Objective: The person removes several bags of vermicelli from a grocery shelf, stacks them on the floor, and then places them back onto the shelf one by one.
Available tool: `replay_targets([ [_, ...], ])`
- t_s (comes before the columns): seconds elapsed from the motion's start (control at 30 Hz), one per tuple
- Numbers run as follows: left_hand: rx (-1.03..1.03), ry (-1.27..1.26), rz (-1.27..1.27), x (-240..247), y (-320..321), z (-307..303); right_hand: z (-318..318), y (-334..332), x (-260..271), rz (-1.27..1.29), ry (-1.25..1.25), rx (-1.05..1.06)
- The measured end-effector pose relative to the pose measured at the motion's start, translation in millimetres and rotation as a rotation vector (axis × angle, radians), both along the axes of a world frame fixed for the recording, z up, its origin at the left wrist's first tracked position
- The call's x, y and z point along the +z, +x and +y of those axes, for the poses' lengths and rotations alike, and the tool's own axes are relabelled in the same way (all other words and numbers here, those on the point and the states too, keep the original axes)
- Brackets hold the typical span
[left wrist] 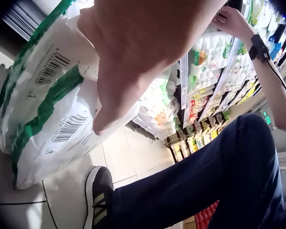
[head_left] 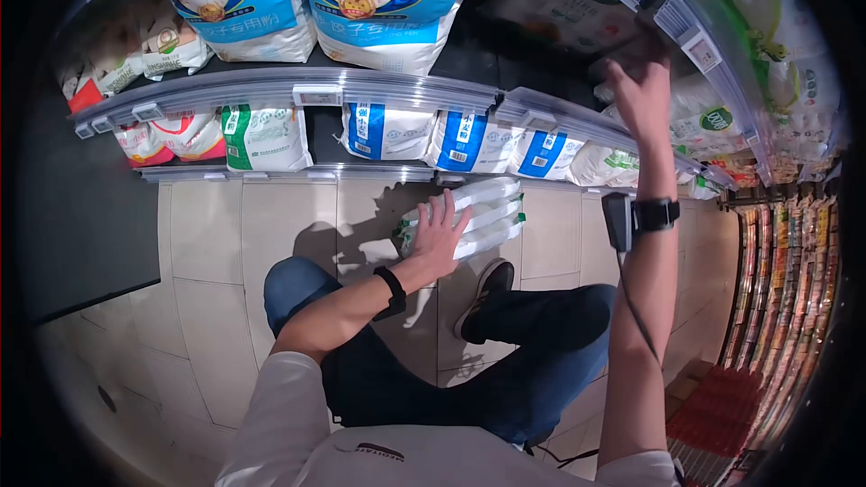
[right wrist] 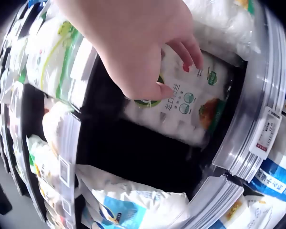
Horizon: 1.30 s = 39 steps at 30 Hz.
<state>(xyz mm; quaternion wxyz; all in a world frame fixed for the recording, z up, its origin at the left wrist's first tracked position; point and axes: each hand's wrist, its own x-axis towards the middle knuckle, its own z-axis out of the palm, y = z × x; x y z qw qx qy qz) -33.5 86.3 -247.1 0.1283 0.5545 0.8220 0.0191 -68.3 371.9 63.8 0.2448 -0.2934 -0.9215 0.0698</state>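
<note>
On the floor, my left hand point(head_left: 437, 239) rests with spread fingers on a stack of white noodle packs point(head_left: 496, 212). The left wrist view shows their green-edged ends with barcodes point(left wrist: 64, 129) beside the thumb. My right hand point(right wrist: 138, 47) reaches into a dark shelf compartment, over a clear pack of white vermicelli point(right wrist: 181, 107) lying flat at its back. Thumb and fingers stand apart above the pack's printed face, not curled round it. From the head view, the right hand point(head_left: 645, 90) is partly in shadow.
Large flour bags point(head_left: 379, 4) stand on the shelf left of the right hand, and smaller flour bags point(head_left: 388, 131) line the lower shelf. A price rail point(right wrist: 248, 109) borders the compartment. A shoe point(head_left: 485, 302) is close to the floor stack.
</note>
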Motion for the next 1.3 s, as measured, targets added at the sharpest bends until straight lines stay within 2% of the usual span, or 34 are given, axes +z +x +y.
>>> replay_targets([
  [0.03, 0.0, 0.006, 0.008, 0.2, 1.2, -1.2, 3.6, -10.1, 6.1, -0.042, 0.092, -0.001],
  [0.07, -0.009, 0.023, 0.01, -0.9, 2.5, -2.9, 2.7, -21.8, 13.4, 0.02, -0.007, 0.012],
  [0.13, -0.006, 0.059, 0.017, -4.2, 5.4, -5.0, 21.8, -50.4, 15.6, 0.003, 0.018, 0.01],
  [0.17, 0.002, 0.06, 0.03, -5.1, 5.0, -4.1, 41.5, -62.8, 15.2, -0.067, 0.142, -0.017],
  [0.2, 0.002, 0.057, 0.039, -5.2, 8.0, -4.1, 43.4, -72.3, 22.9, -0.145, 0.259, 0.043],
  [0.3, 0.01, 0.074, 0.08, -10.2, 15.4, -5.8, 62.1, -95.6, 7.3, 0.173, 0.689, 0.084],
  [0.4, 0.018, 0.109, 0.082, -14.5, 19.1, -5.0, 64.2, -95.7, 4.4, 0.254, 0.627, 0.196],
  [0.5, 0.031, 0.095, 0.068, -13.5, 24.3, -6.3, 61.9, -85.7, 5.6, 0.135, 0.415, 0.026],
  [0.53, 0.03, 0.083, 0.065, -11.8, 25.6, -5.2, 69.5, -84.5, 3.6, 0.15, 0.516, 0.022],
  [0.6, 0.03, 0.071, 0.052, -10.1, 26.7, -2.5, 83.5, -82.2, 7.7, 0.039, 0.452, 0.007],
  [0.73, 0.017, 0.077, 0.028, -8.5, 27.7, -1.8, 93.4, -72.0, 7.7, -0.013, 0.347, -0.002],
  [0.83, 0.014, 0.081, 0.026, -7.8, 25.2, -4.7, 93.1, -65.9, 6.0, -0.148, 0.339, 0.006],
  [0.87, 0.016, 0.086, 0.019, -7.7, 24.9, -4.6, 92.5, -65.4, 7.4, -0.216, 0.195, -0.049],
  [0.93, 0.019, 0.094, 0.014, -6.7, 23.8, -3.9, 96.1, -66.3, 4.5, -0.297, 0.203, -0.047],
  [0.97, 0.019, 0.094, 0.015, -6.4, 24.1, -3.9, 104.4, -65.6, -5.3, -0.312, 0.354, 0.007],
  [1.03, 0.011, 0.081, 0.012, -6.1, 24.0, -4.1, 120.1, -70.2, -9.0, -0.343, 0.351, 0.053],
  [1.07, 0.006, 0.069, 0.008, -6.2, 24.2, -4.3, 123.5, -77.1, -5.1, -0.36, 0.197, 0.045],
  [1.13, 0.015, 0.056, 0.001, -8.1, 24.5, -4.2, 124.6, -89.8, -4.3, -0.194, -0.106, 0.062],
  [1.17, 0.016, 0.055, -0.001, -11.4, 25.6, -3.8, 114.1, -88.4, -1.9, -0.013, -0.257, 0.073],
  [1.23, 0.02, 0.049, -0.009, -8.7, 23.2, -1.9, 105.1, -88.4, -1.7, 0.218, -0.319, 0.069],
  [1.3, 0.018, 0.033, -0.026, -5.0, 23.0, -2.2, 102.0, -84.2, -8.2, 0.272, -0.131, 0.041],
])
